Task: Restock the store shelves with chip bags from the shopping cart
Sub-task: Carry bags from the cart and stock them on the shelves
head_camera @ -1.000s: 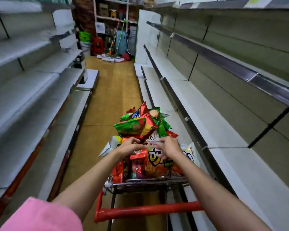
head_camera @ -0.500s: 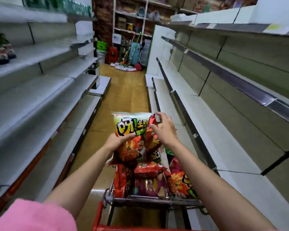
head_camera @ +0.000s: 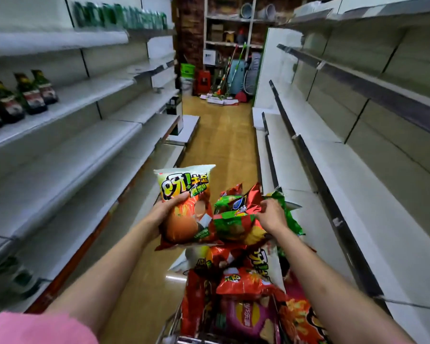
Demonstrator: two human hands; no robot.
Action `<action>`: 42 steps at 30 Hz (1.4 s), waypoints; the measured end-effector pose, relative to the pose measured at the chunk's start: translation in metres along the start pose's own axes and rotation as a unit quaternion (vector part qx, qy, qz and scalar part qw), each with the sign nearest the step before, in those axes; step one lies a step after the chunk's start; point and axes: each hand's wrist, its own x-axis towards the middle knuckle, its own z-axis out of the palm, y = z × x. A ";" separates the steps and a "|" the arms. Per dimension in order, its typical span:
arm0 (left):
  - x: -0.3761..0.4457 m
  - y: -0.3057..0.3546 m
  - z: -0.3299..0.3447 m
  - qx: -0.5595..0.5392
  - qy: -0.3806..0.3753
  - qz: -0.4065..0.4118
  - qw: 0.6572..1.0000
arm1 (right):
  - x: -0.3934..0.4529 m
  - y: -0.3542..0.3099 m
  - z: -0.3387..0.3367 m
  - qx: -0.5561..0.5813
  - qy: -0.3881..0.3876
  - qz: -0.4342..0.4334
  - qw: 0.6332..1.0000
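My left hand (head_camera: pixel 168 211) grips a chip bag (head_camera: pixel 184 202) with a white top and orange-red bottom, held upright above the cart's left side. My right hand (head_camera: pixel 271 214) reaches into the heap and its fingers close on a red and green chip bag (head_camera: pixel 236 219) at the top of the pile. The shopping cart (head_camera: pixel 174 321) sits low in the middle, piled with several red, purple and orange bags (head_camera: pixel 243 301). Its handle is out of view.
White shelves (head_camera: pixel 67 155) run along the left; dark bottles (head_camera: pixel 23 95) stand on one at upper left. Bare white shelves (head_camera: pixel 345 184) line the right. The yellow aisle floor (head_camera: pixel 221 145) leads to brooms, crates and a rack (head_camera: pixel 229 78) at the far end.
My left hand has drawn the white-topped bag off to the left and now holds it alone. My right hand let go of it and dropped onto the red and green bag. The view tilted upward.
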 end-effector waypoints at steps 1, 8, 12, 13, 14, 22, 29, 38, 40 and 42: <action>0.005 0.001 0.007 0.002 -0.019 -0.014 1.000 | 0.007 0.006 0.003 -0.007 0.001 0.005 1.000; 0.047 -0.006 0.043 0.024 -0.078 -0.057 0.995 | 0.036 0.038 0.019 -0.017 -0.071 0.072 0.995; 0.062 -0.017 0.054 0.044 -0.107 -0.082 0.990 | 0.044 0.049 0.029 -0.059 -0.093 0.095 0.989; 0.063 -0.020 0.057 0.054 -0.119 -0.088 0.988 | 0.045 0.050 0.030 -0.064 -0.090 0.095 0.989; 0.065 -0.022 0.057 0.059 -0.124 -0.091 0.986 | 0.045 0.051 0.029 -0.062 -0.086 0.093 0.990; 0.067 -0.019 0.060 0.056 -0.159 -0.092 0.981 | 0.042 0.035 0.002 -0.002 -0.005 0.042 0.999; 0.058 -0.008 0.057 0.070 -0.197 -0.083 0.974 | 0.007 0.016 -0.037 0.008 0.120 0.037 0.992; 0.023 0.038 0.057 -0.028 -0.244 -0.028 0.969 | -0.059 0.005 -0.060 0.202 0.157 0.085 0.963; 0.012 0.045 0.064 -0.047 -0.279 -0.020 0.959 | -0.078 0.007 -0.063 0.236 0.144 0.084 0.957; 0.002 0.050 0.077 -0.055 -0.311 -0.012 0.949 | -0.101 0.007 -0.067 0.301 0.122 0.084 0.942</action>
